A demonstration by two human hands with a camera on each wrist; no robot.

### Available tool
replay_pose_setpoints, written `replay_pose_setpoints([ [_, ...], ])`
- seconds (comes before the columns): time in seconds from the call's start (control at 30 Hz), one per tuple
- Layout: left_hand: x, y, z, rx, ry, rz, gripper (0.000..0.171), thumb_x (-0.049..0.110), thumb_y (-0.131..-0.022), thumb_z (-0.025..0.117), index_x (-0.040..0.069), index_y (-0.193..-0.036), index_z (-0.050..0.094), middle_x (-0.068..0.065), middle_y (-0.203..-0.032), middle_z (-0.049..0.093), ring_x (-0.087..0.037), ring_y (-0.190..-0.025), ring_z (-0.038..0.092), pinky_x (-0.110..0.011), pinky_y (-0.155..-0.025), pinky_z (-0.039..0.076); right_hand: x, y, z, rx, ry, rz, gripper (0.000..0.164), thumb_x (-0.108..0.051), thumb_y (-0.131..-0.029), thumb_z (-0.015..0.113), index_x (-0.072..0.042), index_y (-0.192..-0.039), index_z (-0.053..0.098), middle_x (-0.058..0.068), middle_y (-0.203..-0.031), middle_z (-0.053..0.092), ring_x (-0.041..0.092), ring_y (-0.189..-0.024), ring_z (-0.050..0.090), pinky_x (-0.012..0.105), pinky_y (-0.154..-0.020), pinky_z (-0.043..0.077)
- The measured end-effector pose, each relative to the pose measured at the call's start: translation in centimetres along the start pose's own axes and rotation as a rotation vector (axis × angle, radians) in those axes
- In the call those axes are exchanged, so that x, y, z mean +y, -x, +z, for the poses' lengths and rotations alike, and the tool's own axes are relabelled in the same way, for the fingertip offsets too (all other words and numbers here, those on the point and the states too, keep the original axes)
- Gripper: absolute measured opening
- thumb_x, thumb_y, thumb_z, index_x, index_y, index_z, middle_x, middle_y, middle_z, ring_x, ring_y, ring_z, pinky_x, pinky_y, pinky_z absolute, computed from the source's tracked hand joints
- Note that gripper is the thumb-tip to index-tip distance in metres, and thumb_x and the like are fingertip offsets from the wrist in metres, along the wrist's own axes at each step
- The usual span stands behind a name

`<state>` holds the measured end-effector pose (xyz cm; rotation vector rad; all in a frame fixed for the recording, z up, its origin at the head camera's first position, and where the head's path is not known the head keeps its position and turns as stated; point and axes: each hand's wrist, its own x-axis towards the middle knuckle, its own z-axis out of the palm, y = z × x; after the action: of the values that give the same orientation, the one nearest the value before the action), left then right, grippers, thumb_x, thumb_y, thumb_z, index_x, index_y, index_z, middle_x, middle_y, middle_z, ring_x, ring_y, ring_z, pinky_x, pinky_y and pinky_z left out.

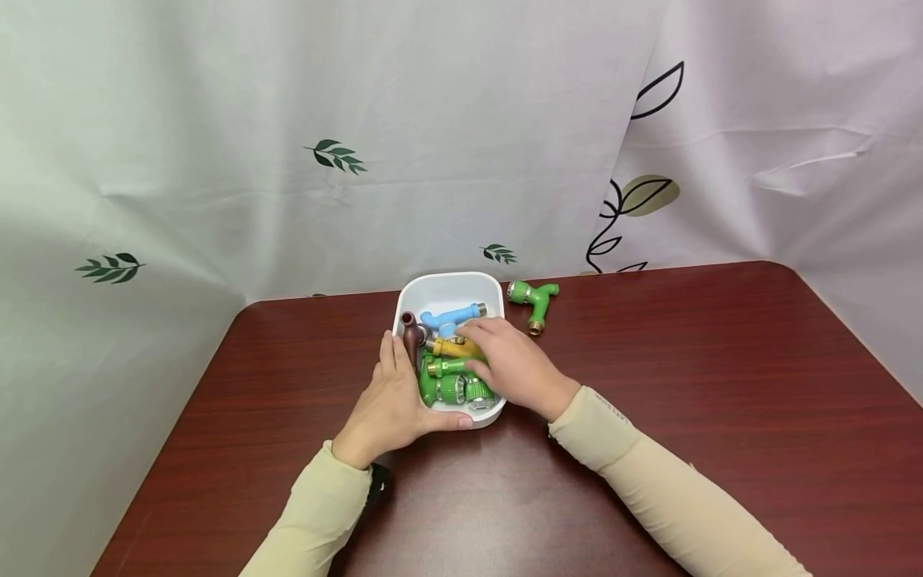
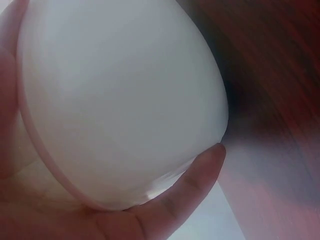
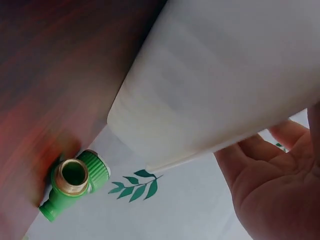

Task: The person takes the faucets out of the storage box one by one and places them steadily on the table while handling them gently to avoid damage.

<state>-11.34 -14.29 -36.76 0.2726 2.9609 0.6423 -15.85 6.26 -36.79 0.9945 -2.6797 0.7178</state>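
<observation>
A white plastic tub [image 1: 449,282] holds several garden taps. My left hand [image 1: 389,407] holds its near left corner, fingers along the left wall and thumb across the front; the left wrist view shows the hand round the tub wall [image 2: 125,100]. Over the right rim reaches my right hand [image 1: 515,365], fingers and thumb either side of a yellow tap [image 1: 449,347]; its fingertips are partly hidden. Beyond lies a light blue tap [image 1: 457,315]. At the left wall is a brown tap [image 1: 411,332], with green taps [image 1: 450,389] at the near end.
Another green tap [image 1: 539,304] lies on the dark red wooden table [image 1: 685,385], just right of the tub. Behind the table's far edge hangs a white curtain [image 1: 433,160] printed with leaves.
</observation>
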Motion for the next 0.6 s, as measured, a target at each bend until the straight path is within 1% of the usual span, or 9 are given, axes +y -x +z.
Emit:
replay_pose_setpoints([
  [0.2,0.04,-0.01,-0.03,-0.005,-0.001,-0.005,0.156,0.079,-0.059,0.079,-0.014,-0.154,-0.001,-0.032,-0.162,-0.009,-0.05,-0.147,0.016,-0.054,-0.104,0.043,0.01,-0.09,0.31,-0.009,0.007,-0.029,0.046,-0.01,-0.089,0.078,-0.002,-0.131,0.063,0.015,-0.133,0.062,0.031,-0.124,0.057,0.042,-0.107,0.042],
  [0.4,0.07,-0.01,-0.07,0.001,-0.005,-0.004,0.155,0.079,-0.059,0.08,-0.014,-0.154,0.0,-0.033,-0.162,-0.007,-0.05,-0.147,0.017,-0.053,-0.103,0.044,-0.11,-0.14,0.66,-0.007,0.03,-0.031,0.044,-0.005,-0.088,0.077,-0.002,-0.129,0.065,0.013,-0.132,0.062,0.03,-0.122,0.058,0.04,-0.106,0.043],
  [0.6,0.05,-0.03,-0.08,-0.001,0.002,-0.003,0.155,0.078,-0.06,0.08,-0.015,-0.154,0.0,-0.033,-0.162,-0.008,-0.05,-0.147,0.016,-0.053,-0.105,0.042,-0.32,-0.14,0.87,-0.003,0.052,-0.031,0.042,-0.004,-0.088,0.076,-0.004,-0.128,0.066,0.013,-0.129,0.063,0.029,-0.12,0.06,0.041,-0.102,0.046],
])
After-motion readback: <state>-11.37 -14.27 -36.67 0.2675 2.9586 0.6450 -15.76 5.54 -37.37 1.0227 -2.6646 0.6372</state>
